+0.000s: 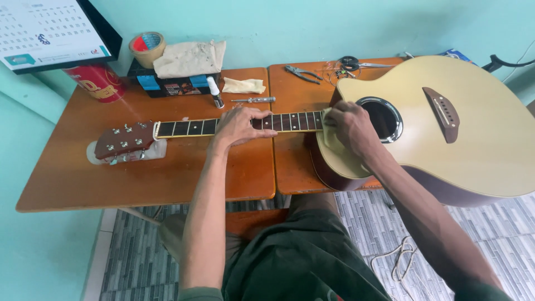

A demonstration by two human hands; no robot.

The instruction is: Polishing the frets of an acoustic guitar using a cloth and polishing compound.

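Pale yellow acoustic guitar (pixel 468 139) lies flat across the orange-brown wooden table (pixel 72 178), its reddish headstock (pixel 123 140) on the far left. Left hand (pixel 238 125) rests open, fingers spread flat over the dark fretboard (pixel 189 127). Right hand (pixel 350 124) presses a pale cloth (pixel 327 134) where neck meets body, just left of the soundhole (pixel 384 118)

Bright, even light fills the view, with soft glare on the orange tables (pixel 72 178) and the guitar (pixel 479 139) top. Shadows are faint and short. Focus is sharp throughout; wide-angle distortion bends lines near the edges.
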